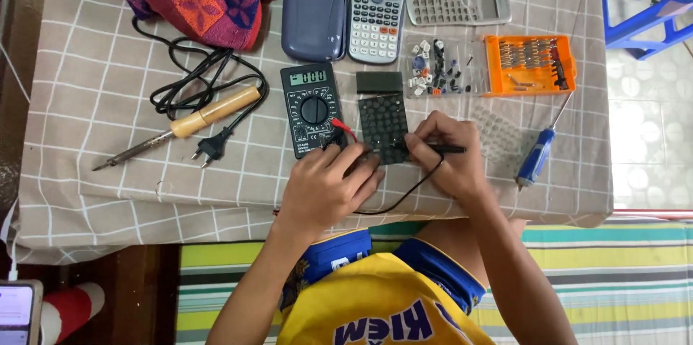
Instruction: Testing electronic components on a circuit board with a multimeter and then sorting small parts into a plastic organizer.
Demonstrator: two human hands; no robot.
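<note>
Crowding circuit board (383, 127): multimeter (312, 108), parts tray (442, 66), screwdriver (538, 154)

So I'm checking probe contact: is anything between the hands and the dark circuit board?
Nothing visible. The left hand with the red probe and the right hand with the black probe both reach the dark circuit board.

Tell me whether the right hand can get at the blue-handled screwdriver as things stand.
Probably yes. The blue-handled screwdriver lies on the cloth just right of the right hand, nothing between them. But that hand's fingers hold a black probe, so it would have to set that down first.
</note>
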